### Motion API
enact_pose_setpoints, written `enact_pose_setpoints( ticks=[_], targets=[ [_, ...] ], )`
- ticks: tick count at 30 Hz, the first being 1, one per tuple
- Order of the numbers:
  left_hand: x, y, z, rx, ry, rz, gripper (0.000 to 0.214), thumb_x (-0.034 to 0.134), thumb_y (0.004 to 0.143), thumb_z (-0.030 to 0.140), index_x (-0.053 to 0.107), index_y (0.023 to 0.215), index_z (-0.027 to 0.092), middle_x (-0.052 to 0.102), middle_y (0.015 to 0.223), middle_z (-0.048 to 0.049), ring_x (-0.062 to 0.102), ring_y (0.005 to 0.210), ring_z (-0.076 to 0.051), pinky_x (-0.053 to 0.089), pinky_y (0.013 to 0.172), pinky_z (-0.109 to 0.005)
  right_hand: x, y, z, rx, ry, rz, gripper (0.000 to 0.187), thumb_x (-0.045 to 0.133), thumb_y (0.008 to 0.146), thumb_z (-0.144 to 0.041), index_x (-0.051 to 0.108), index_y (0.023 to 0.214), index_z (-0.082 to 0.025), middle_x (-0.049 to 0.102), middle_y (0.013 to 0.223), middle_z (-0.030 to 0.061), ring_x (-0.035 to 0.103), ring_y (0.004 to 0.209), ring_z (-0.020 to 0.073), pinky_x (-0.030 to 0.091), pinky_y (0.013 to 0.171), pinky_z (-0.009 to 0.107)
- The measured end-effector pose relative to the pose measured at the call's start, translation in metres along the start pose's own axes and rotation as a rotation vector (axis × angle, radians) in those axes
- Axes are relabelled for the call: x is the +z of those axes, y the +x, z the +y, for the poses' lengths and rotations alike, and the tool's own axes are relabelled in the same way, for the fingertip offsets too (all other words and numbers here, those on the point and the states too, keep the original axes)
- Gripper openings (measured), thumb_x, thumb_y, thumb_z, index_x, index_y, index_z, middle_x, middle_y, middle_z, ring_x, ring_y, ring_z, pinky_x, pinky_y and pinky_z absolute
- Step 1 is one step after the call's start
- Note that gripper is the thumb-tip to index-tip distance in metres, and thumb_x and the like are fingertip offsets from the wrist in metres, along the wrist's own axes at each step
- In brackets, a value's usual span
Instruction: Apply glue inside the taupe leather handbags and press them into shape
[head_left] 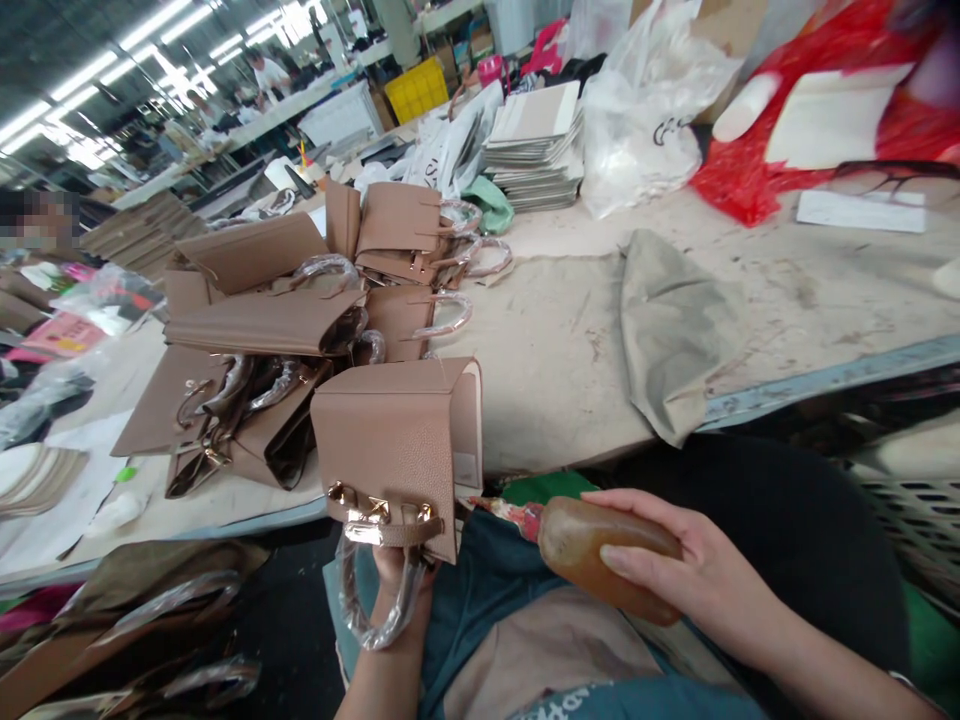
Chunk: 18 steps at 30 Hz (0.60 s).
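Observation:
My left hand [397, 570] is closed on a tan leather handbag [390, 420] from below, with most of its fingers hidden behind the bag. The bag has gold hardware, and its handle, wrapped in clear film, hangs by my wrist. My right hand [697, 570] grips an amber squeeze bottle [600, 550], thumb on top. The bottle's crusted red and whitish nozzle points left, close to the bag's lower right edge; whether they touch I cannot tell.
Several more tan handbags [262, 320] are piled on the worktable [555, 340] at left. A grey cloth [667, 330] drapes over its front edge. Behind are stacked panels [536, 140], a white plastic bag [637, 120] and glasses [892, 180]. Other bags [150, 630] lie at lower left.

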<state>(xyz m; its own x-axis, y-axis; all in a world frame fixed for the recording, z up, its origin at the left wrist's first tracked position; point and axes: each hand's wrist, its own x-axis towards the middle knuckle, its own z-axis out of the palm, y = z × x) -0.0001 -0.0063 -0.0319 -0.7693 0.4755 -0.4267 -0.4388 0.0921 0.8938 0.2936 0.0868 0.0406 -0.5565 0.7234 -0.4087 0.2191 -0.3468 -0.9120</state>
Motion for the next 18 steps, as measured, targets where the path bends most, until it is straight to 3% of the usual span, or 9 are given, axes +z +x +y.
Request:
enact_pose_setpoints(
  ticks=[8, 13, 18],
  targets=[
    [0.007, -0.004, 0.003, -0.017, -0.084, 0.095, 0.021, 0.064, 0.069, 0.047, 0.06, 0.068, 0.027, 0.058, 0.06, -0.0012, 0.061, 0.064, -0.021, 0.054, 0.055, -0.029, 0.0, 0.001, 0.002, -0.03, -0.034, 0.026, 0.044, 0.068, 0.079, -0.044, 0.068, 0.115, -0.019, 0.072, 0.109, 0.0076, 0.07, 0.096, 0.0263, 0.058, 0.083, 0.034],
    [0.015, -0.009, 0.01, -0.046, -0.178, 0.105, 0.006, 0.061, 0.07, 0.031, 0.061, 0.068, 0.026, 0.059, 0.06, 0.0002, 0.062, 0.062, -0.019, 0.056, 0.058, -0.027, 0.001, 0.004, 0.005, -0.107, -0.132, 0.064, 0.039, 0.068, 0.079, -0.04, 0.07, 0.112, -0.02, 0.072, 0.109, 0.008, 0.07, 0.096, 0.026, 0.058, 0.085, 0.036],
    [0.025, -0.015, 0.02, -0.156, -0.181, 0.113, 0.009, 0.052, 0.069, 0.021, 0.056, 0.062, 0.025, 0.059, 0.058, -0.0012, 0.065, 0.068, -0.019, 0.058, 0.064, -0.027, 0.0, 0.005, 0.007, -0.23, -0.288, 0.121, 0.037, 0.069, 0.081, -0.039, 0.07, 0.113, -0.022, 0.071, 0.111, 0.0074, 0.069, 0.097, 0.0252, 0.057, 0.087, 0.036]
  ],
)
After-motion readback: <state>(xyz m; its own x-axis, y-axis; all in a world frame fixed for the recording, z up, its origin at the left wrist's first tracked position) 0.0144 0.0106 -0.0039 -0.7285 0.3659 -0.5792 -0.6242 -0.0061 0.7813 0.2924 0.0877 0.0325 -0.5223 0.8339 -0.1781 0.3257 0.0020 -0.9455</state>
